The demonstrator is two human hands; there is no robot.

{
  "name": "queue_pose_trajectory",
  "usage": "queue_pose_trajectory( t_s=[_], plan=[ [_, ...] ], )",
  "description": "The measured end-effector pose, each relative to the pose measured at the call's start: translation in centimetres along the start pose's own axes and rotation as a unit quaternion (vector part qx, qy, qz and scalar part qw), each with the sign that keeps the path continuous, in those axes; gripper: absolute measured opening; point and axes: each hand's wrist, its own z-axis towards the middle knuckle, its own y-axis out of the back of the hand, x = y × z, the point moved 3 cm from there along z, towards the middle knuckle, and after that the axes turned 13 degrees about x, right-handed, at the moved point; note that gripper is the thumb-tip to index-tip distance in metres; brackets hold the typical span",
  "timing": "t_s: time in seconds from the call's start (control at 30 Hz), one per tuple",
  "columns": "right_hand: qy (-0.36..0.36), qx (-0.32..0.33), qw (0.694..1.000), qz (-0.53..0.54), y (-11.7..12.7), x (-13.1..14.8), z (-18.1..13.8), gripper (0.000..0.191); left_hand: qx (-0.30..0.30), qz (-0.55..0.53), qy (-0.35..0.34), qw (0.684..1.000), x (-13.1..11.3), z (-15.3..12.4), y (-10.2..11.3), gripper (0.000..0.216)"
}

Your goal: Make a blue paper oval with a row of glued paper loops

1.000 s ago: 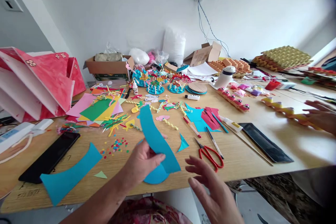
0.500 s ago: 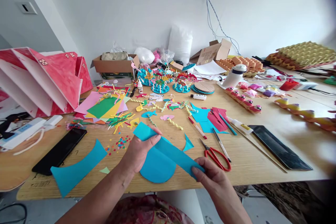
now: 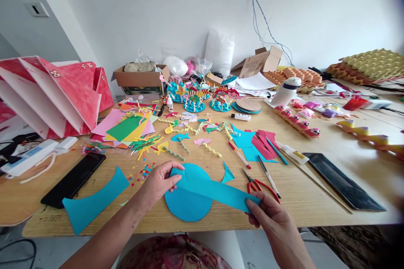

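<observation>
A long blue paper strip [image 3: 210, 189] is stretched between my two hands. My left hand [image 3: 164, 180] pinches its left end between thumb and fingers. At the other end, my right hand [image 3: 268, 214] grips the strip the same way. Below the strip lies a blue paper circle [image 3: 189, 210] at the table's near edge, partly covered by it. A small blue paper scrap [image 3: 227, 173] lies just beyond the strip. Close to my right hand are red-handled scissors [image 3: 263, 187], their handles partly behind my fingers. A curved blue offcut [image 3: 94, 201] rests left of my left forearm.
On the left are a black phone [image 3: 74, 178] and a power strip [image 3: 31, 157]. Coloured paper sheets [image 3: 126, 128], paper fish [image 3: 179, 137] and finished blue-based pieces [image 3: 194, 103] spread behind. Pens [image 3: 268, 176], a glue tube [image 3: 293, 153] and a black tablet [image 3: 344, 183] lie right.
The strip's left end has moved toward me and right, and its right end has shifted slightly right. More of the blue circle now shows. The whole view has shifted slightly.
</observation>
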Motion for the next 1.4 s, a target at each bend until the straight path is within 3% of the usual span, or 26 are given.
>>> queue_pose_trajectory(
  t_s=[0.13,0.27,0.47,0.53,0.63,0.77,0.9,1.1,1.4],
  plan=[
    [0.002,0.004,1.0,0.029,-0.5,-0.6,0.0,0.033,0.002,0.011,0.011,1.0,1.3,-0.5,0.2,0.026],
    [0.032,-0.008,0.998,0.059,-0.7,-1.1,0.1,0.04,-0.017,-0.013,-0.008,1.0,0.8,-1.0,0.4,0.013],
    [0.016,0.038,0.997,0.068,1.1,-1.4,0.0,0.028,0.097,-0.186,0.017,0.978,-0.3,-1.8,0.9,0.023],
    [0.012,0.066,0.992,0.105,1.5,-1.3,-0.1,0.027,0.106,-0.205,0.03,0.973,-0.3,-2.0,1.2,0.027],
    [0.021,0.091,0.988,0.123,1.6,-1.2,-0.1,0.026,0.073,-0.197,0.014,0.978,-0.3,-1.8,1.4,0.024],
    [0.053,0.076,0.99,0.102,1.6,-1.4,0.6,0.026,0.016,-0.178,-0.042,0.983,-0.6,-1.6,1.1,0.018],
    [0.091,0.043,0.989,0.11,1.6,-1.8,1.2,0.023,0.002,-0.178,-0.083,0.98,-1.1,-1.5,0.5,0.015],
    [0.111,-0.026,0.99,0.082,1.2,-2.2,1.2,0.015,-0.042,-0.186,-0.062,0.98,-1.3,-1.5,0.5,0.016],
    [0.055,-0.081,0.989,0.112,-0.2,-1.2,1.1,0.024,-0.081,-0.165,-0.065,0.981,-0.7,-1.4,0.2,0.018]
  ],
)
